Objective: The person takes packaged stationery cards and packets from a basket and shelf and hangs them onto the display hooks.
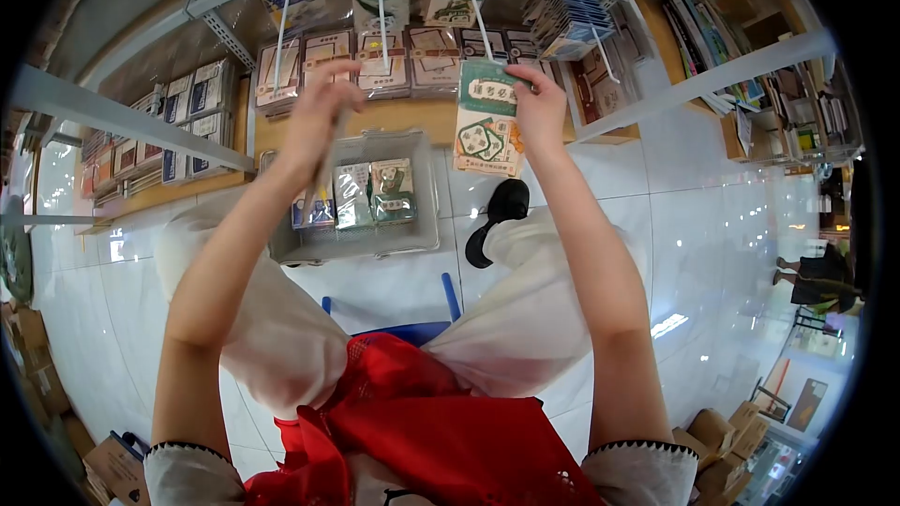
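the right hand [542, 114] pinches a green-and-cream packet [487, 117]; left of that grip, the blurred left hand [323, 112] hangs near a grey bin [427, 192], its hold impossible to tell.

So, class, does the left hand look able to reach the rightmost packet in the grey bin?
Probably yes: the left hand is near the grey bin, whose top is open, and nothing covers the rightmost packet. A thin, blurred thing seemingly in that hand might interfere.
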`<state>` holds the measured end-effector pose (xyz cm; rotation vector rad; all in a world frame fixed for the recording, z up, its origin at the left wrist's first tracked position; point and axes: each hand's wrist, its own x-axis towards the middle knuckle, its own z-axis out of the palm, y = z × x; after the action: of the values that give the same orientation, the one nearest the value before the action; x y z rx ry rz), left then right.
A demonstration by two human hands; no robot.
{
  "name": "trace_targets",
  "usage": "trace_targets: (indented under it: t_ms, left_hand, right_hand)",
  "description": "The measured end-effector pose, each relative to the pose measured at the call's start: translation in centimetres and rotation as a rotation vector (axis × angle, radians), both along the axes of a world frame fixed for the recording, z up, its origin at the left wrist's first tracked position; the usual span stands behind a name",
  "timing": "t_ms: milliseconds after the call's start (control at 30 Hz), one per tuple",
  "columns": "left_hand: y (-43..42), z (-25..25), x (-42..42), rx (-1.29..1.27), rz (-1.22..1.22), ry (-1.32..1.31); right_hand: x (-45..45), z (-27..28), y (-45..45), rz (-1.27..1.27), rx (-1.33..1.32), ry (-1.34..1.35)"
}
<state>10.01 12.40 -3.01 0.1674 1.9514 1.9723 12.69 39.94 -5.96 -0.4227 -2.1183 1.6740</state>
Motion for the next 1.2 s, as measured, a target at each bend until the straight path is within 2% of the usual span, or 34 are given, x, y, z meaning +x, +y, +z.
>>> trace_targets:
  t_ms: [67, 133, 167, 267, 333, 467, 533, 567, 667, 733, 800, 833, 900, 933, 967, 1033, 1133, 1200]
  left_hand:
    - [2.7, 0.4, 1.6, -0.235, -0.199, 0.179]
    - [4.8, -0.5, 2.1, -0.341, -0.322, 0.382]
    - [5.6, -1.8, 1.8, -0.384, -0.330, 0.544]
    - [8.2, -1.7, 1.5, -0.450, -0.275, 0.641]
    - [9.9, -2.5, 0.8, -0.416, -0.265, 0.567]
    - [12.1, -4.4, -1.1, -0.296, -0.178, 0.347]
    - [13.0, -7.1, -3.1, -0.142, -0.080, 0.397]
    - [13.5, -8.1, -4.3, -0.145, -0.021, 0.489]
    - [14.5, -9.1, -7.8, -0.193, 0.069, 0.546]
    - [15.2, -9.9, -10.5, -0.156, 0.111, 0.513]
    - [15.8, -10.6, -12.7, -0.104, 0.154, 0.562]
    - [16.1, -10.5, -13.3, -0.081, 0.170, 0.472]
    - [16.2, -11.1, -14.6, -0.240, 0.240, 0.526]
    - [16.2, -11.2, -14.8, -0.320, 0.275, 0.549]
    - [16.4, -11.4, -14.3, -0.287, 0.350, 0.508]
    - [15.4, -13.0, -13.4, -0.262, 0.343, 0.506]
    - [13.1, -14.4, -10.9, -0.220, 0.284, 0.423]
    - [11.1, -15.2, -8.8, -0.202, 0.160, 0.365]
  right_hand:
    - [-0.4, -1.2, 0.1, 0.002, -0.047, -0.005]
    - [-0.6, -1.9, 0.3, -0.007, -0.075, 0.009]
    - [-0.8, -2.5, 0.4, -0.017, -0.124, 0.017]
    - [-0.7, -2.0, 0.1, -0.035, -0.216, 0.004]
    - [-1.2, -1.9, 0.3, -0.032, -0.235, 0.021]
    - [-3.8, -2.7, 0.8, 0.016, -0.006, 0.101]
    - [-5.9, -3.2, 1.1, 0.047, -0.031, 0.129]
    - [-7.1, -3.4, 1.1, 0.050, -0.057, 0.136]
    - [-11.7, -4.6, 1.4, 0.039, -0.036, 0.207]
    - [-14.6, -5.3, 1.6, 0.060, -0.014, 0.341]
    - [-16.7, -5.3, 2.1, 0.048, 0.072, 0.323]
    - [-17.8, -5.3, 2.2, 0.047, 0.103, 0.310]
    - [-20.2, -6.2, 2.6, 0.035, 0.116, 0.328]
    - [-20.7, -6.3, 2.6, 0.045, 0.122, 0.311]
    - [-21.0, -6.1, 2.7, 0.056, 0.128, 0.292]
    - [-20.6, -6.2, 3.3, 0.075, 0.232, 0.272]
    - [-18.6, -6.4, 4.6, -0.036, 0.351, 0.240]
    - [-15.0, -6.0, 5.8, -0.011, 0.027, 0.011]
